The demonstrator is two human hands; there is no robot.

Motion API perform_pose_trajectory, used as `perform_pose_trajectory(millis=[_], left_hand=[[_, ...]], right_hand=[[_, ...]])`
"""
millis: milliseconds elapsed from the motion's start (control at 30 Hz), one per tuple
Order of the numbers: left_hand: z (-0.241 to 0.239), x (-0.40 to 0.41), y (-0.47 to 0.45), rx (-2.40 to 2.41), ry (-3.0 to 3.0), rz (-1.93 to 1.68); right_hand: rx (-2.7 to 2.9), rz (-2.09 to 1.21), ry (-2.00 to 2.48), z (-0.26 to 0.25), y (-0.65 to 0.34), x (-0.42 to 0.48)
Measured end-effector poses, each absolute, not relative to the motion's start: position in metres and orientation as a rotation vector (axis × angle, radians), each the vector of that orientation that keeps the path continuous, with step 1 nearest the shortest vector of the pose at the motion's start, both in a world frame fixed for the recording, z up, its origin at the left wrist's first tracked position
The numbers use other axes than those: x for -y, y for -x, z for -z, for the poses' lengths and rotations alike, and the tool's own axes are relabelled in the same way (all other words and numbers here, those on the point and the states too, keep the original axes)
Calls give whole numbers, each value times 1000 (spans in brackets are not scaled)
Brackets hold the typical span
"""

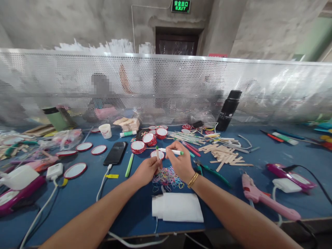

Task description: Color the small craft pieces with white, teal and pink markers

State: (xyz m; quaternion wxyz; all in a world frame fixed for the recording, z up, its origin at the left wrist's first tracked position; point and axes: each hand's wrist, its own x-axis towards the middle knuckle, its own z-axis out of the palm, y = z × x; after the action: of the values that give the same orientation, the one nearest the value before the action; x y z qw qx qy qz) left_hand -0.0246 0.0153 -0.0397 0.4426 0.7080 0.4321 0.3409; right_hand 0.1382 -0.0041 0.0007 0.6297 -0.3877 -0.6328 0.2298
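Note:
Between the fingers of my left hand (pixel 148 170) stands a wooden craft stick (pixel 157 154), its upper end coloured green. My right hand (pixel 179 164) grips a white marker with green ends (pixel 176 151), and its tip points left toward the stick. A gold watch or bracelet circles my right wrist. Under both hands lies a heap of colourful rubber bands (pixel 168 178). Close behind them is a round red-rimmed lid (pixel 157 154), partly covered. A folded white cloth (pixel 178 206) lies nearer to me. Left of my left hand rests a green marker cap (pixel 129 165).
A phone (pixel 115 153) and several red-rimmed discs (pixel 75 170) lie on the left. To the right are loose craft sticks (pixel 224 153), green-handled pliers (pixel 214 173), a pink glue gun (pixel 267 199) and a black bottle (pixel 228 110). A perforated metal screen (pixel 166 86) stands behind.

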Motion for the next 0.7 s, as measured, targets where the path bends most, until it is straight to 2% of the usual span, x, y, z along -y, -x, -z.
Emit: perform_pose_trajectory(millis=[700], left_hand=[[39,-13,24,-1065,-1743,-837]], right_hand=[[1461,-542,870,2,-138,3]])
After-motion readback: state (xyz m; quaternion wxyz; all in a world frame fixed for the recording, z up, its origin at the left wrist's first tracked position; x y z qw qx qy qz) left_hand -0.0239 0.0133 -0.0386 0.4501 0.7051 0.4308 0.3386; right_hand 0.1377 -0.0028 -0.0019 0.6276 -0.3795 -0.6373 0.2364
